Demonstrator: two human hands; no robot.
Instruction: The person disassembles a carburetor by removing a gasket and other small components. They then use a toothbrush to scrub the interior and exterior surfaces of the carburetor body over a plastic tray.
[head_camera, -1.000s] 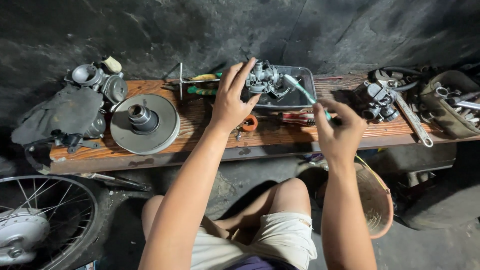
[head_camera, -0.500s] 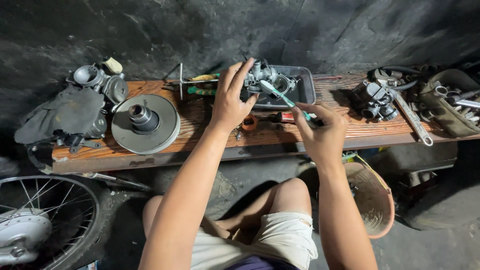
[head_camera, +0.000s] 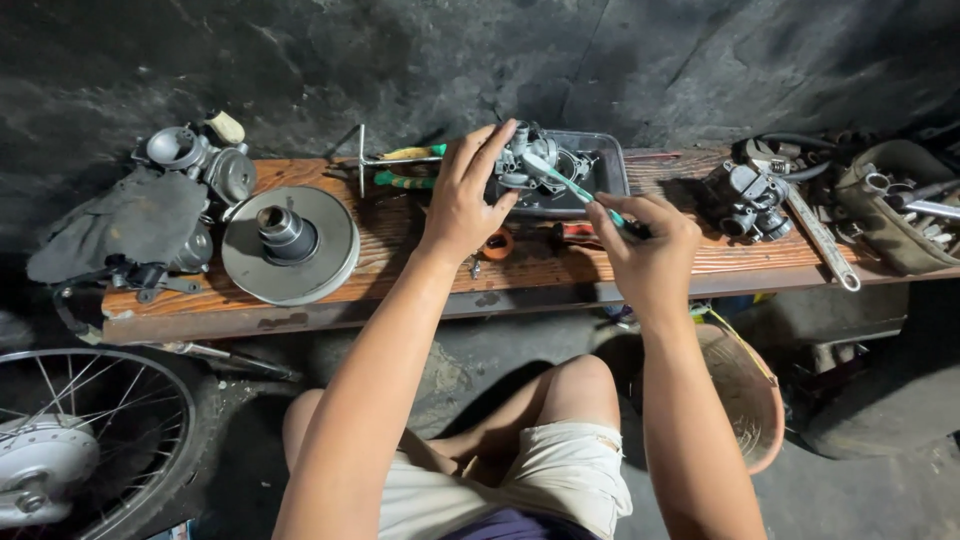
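Hands apart: left hand (head_camera: 465, 200) gripping carburetor (head_camera: 525, 160) over metal tray (head_camera: 605, 160), right hand (head_camera: 650, 235) clamped on green-handled screwdriver (head_camera: 570, 185).

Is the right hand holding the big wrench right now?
No, the right hand grips a green-handled screwdriver aimed at the carburetor; the wrench lies untouched on the bench.

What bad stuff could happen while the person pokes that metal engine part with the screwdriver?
The screwdriver could slip off the small metal engine part and jab the left hand steadying it, since those fingers sit right beside the tip. The part is held above the metal tray, so a loosened piece might drop among the clutter there. The right hand works close to the wooden bench edge, so a dropped tool could likely fall to the floor.
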